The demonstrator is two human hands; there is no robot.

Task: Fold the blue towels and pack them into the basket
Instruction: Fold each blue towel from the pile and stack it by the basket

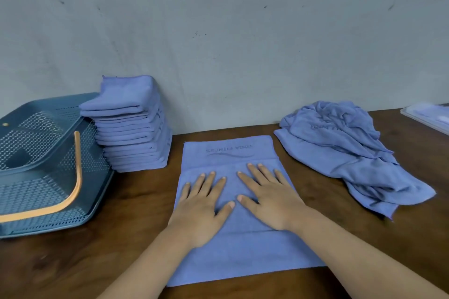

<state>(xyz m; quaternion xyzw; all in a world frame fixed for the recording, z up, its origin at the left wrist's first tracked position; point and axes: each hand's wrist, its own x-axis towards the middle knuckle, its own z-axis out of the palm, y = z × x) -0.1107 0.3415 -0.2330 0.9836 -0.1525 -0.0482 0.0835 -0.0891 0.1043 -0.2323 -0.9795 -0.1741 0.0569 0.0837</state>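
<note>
Both hands are lying flat, fingers spread: left hand and right hand are pressing the half-folded towel on the surface. The basket is sitting off past the left hand, the unfolded pile past the right. Uneven pressing is probably going to skew the fold

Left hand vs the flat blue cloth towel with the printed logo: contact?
Touching. The head view shows the left hand lying palm down, fingers straight and spread, directly on the flat blue cloth towel on the brown wooden table.
</note>
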